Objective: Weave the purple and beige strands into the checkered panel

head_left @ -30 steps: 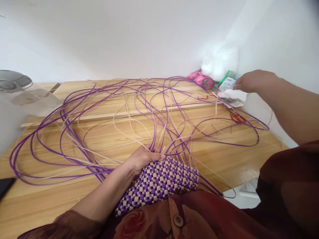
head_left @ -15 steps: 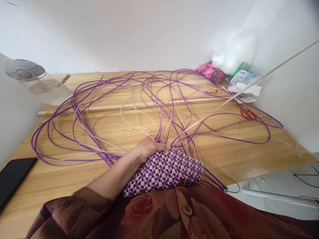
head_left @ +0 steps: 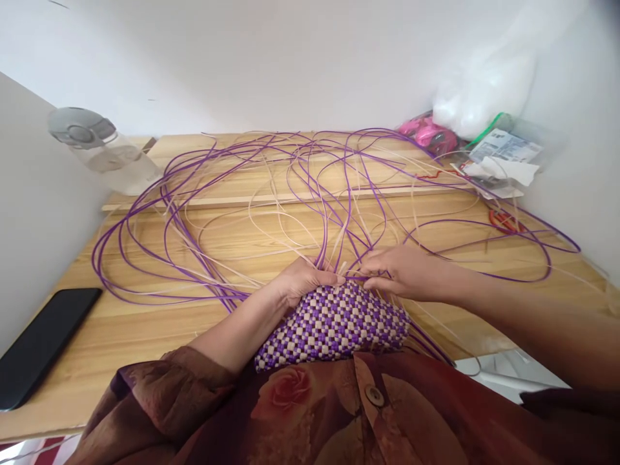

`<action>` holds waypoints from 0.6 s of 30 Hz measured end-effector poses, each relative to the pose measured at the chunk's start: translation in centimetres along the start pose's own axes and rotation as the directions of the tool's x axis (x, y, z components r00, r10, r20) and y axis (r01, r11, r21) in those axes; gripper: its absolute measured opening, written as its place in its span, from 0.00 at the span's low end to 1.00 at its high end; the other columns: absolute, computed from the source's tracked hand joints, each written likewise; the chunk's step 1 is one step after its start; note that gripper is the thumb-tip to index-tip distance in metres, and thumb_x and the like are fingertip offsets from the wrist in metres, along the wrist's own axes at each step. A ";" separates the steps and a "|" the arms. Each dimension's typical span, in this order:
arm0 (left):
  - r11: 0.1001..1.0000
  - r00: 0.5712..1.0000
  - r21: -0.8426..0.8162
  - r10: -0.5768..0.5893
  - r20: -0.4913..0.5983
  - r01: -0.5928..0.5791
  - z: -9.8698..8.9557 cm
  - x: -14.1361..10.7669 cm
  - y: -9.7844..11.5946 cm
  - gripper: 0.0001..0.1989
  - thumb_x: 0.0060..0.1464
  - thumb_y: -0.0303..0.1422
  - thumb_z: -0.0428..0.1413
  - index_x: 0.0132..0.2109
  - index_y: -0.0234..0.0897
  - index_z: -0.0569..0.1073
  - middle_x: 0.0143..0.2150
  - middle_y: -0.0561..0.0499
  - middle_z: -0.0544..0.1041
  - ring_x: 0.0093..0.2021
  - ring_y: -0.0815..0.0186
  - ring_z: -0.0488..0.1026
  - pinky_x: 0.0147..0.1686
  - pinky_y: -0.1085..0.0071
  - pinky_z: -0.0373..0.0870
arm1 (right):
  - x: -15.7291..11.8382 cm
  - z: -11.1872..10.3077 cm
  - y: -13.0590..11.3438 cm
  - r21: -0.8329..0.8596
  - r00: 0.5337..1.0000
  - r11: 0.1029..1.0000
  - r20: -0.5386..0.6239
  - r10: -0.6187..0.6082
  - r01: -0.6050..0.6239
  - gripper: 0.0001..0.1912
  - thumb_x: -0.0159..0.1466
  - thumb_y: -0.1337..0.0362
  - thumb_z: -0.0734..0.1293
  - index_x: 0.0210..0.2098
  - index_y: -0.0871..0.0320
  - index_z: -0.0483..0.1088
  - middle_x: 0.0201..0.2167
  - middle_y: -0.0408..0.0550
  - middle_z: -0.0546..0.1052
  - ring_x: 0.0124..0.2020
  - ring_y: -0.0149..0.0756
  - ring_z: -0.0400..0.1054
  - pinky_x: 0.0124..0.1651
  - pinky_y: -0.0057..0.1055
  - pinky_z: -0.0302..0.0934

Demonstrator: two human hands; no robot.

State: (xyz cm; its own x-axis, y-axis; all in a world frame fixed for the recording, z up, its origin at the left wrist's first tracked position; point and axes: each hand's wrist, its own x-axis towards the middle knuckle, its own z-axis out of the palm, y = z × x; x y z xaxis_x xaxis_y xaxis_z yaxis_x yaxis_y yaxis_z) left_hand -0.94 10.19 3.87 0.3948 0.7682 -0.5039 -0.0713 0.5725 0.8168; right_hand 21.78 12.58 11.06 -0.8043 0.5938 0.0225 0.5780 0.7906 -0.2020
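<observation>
A woven piece (head_left: 334,323) in a purple and cream checked pattern rests against my body at the table's front edge. My left hand (head_left: 310,281) grips its upper left edge, thumb on the near side and fingers behind. At the upper right edge, my right hand (head_left: 400,274) is closed in a pinch among the strands; a purple strand runs between the two hands, but the fingertips' exact hold is partly hidden. Long purple strands (head_left: 194,258) and thin cream strands (head_left: 285,232) fan out from the woven edge across the wooden table.
A black phone (head_left: 48,345) lies at the left. Behind it stands a clear bottle with a grey lid (head_left: 104,152). At the back right are a pink bundle (head_left: 429,134), a white plastic bag (head_left: 484,97), a packet (head_left: 504,147) and orange-handled scissors (head_left: 506,221).
My right hand has come into view from the right and reached the woven edge. The long cream strand stretched up to the right has dropped. The view has shifted slightly.
</observation>
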 end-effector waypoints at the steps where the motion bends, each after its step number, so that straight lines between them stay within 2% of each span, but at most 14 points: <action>1: 1.000 1.000 -0.004 -0.003 0.000 0.003 0.0 0.0 0.0 0.17 0.27 0.32 0.70 0.23 0.32 0.71 0.20 0.53 0.72 0.21 0.71 0.66 0.25 0.72 0.61 | -0.4 0.5 -0.4 -0.052 1.000 0.999 -0.026 0.013 -0.014 0.10 0.63 0.64 0.66 0.43 0.58 0.75 0.39 0.49 0.78 0.40 0.37 0.71 0.44 0.33 0.66; 3: 1.000 1.000 -0.013 -0.016 0.012 0.016 0.0 -0.1 0.0 0.17 0.28 0.33 0.70 0.24 0.31 0.72 0.21 0.52 0.73 0.21 0.70 0.68 0.26 0.71 0.62 | -1.2 0.9 -1.0 -0.188 0.987 0.979 -0.150 0.054 -0.083 0.14 0.64 0.65 0.65 0.49 0.59 0.72 0.47 0.54 0.75 0.48 0.44 0.68 0.52 0.43 0.61; 5: 1.000 0.999 -0.014 -0.024 0.027 0.024 0.0 -0.1 0.0 0.17 0.28 0.33 0.70 0.25 0.31 0.73 0.22 0.51 0.74 0.22 0.69 0.68 0.27 0.70 0.63 | -1.7 1.0 -1.3 -0.201 0.971 0.974 -0.235 0.055 -0.103 0.14 0.66 0.64 0.63 0.49 0.58 0.72 0.47 0.53 0.75 0.49 0.43 0.67 0.54 0.42 0.59; 8: 1.000 0.999 -0.019 -0.008 0.044 0.009 -0.1 0.0 -0.1 0.16 0.29 0.33 0.70 0.25 0.31 0.72 0.21 0.52 0.73 0.21 0.71 0.67 0.26 0.71 0.62 | -2.0 1.7 -1.8 -0.085 0.989 0.996 -0.150 0.011 -0.024 0.10 0.66 0.64 0.62 0.43 0.58 0.74 0.41 0.50 0.76 0.44 0.38 0.68 0.50 0.35 0.61; 11: 1.000 1.000 0.002 0.002 0.017 -0.002 -0.2 0.2 -0.2 0.16 0.29 0.33 0.70 0.25 0.31 0.72 0.21 0.53 0.71 0.20 0.72 0.66 0.25 0.72 0.61 | -2.1 2.1 -2.8 -0.003 0.993 0.994 -0.039 0.108 -0.109 0.09 0.65 0.66 0.62 0.34 0.60 0.74 0.32 0.50 0.76 0.38 0.38 0.68 0.45 0.36 0.61; 12: 1.000 1.000 0.016 0.007 0.011 -0.007 -0.2 0.2 -0.2 0.16 0.29 0.33 0.70 0.25 0.31 0.72 0.21 0.53 0.72 0.20 0.72 0.65 0.24 0.72 0.60 | -2.2 1.9 -3.3 0.068 0.990 0.987 -0.007 0.144 -0.143 0.09 0.65 0.67 0.62 0.32 0.60 0.74 0.29 0.48 0.75 0.35 0.37 0.68 0.43 0.35 0.61; 14: 0.998 0.999 0.044 0.034 0.012 -0.034 -0.2 0.3 -0.3 0.16 0.30 0.33 0.70 0.25 0.31 0.72 0.22 0.53 0.72 0.21 0.72 0.65 0.25 0.72 0.60 | -2.3 1.1 -4.5 0.288 0.986 0.944 0.027 0.162 -0.163 0.08 0.65 0.66 0.63 0.32 0.59 0.73 0.32 0.47 0.76 0.36 0.35 0.70 0.43 0.32 0.61; 16: 0.995 0.997 0.065 0.078 0.017 -0.079 -0.2 0.3 -0.4 0.15 0.31 0.32 0.69 0.25 0.31 0.72 0.22 0.53 0.72 0.22 0.72 0.66 0.25 0.72 0.60 | -1.9 0.4 -5.3 0.528 0.993 0.842 0.022 0.118 -0.112 0.06 0.64 0.65 0.64 0.33 0.58 0.73 0.40 0.48 0.77 0.44 0.34 0.70 0.48 0.31 0.61; 18: 0.991 0.994 0.077 0.105 0.011 -0.105 -0.3 0.3 -0.5 0.14 0.32 0.31 0.69 0.25 0.31 0.72 0.22 0.54 0.71 0.22 0.72 0.65 0.25 0.73 0.59 | -1.2 0.6 -5.5 0.706 0.992 0.701 0.021 0.127 -0.105 0.07 0.64 0.64 0.64 0.33 0.59 0.72 0.41 0.49 0.77 0.47 0.35 0.70 0.50 0.32 0.61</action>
State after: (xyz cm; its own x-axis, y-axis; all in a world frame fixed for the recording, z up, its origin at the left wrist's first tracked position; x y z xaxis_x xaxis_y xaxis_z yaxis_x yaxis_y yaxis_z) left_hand -1.01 10.26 3.24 0.3951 0.8209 -0.4124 -0.0417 0.4644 0.8846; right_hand 19.46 7.43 11.60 -0.7270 0.6862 -0.0241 0.3922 0.3862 -0.8349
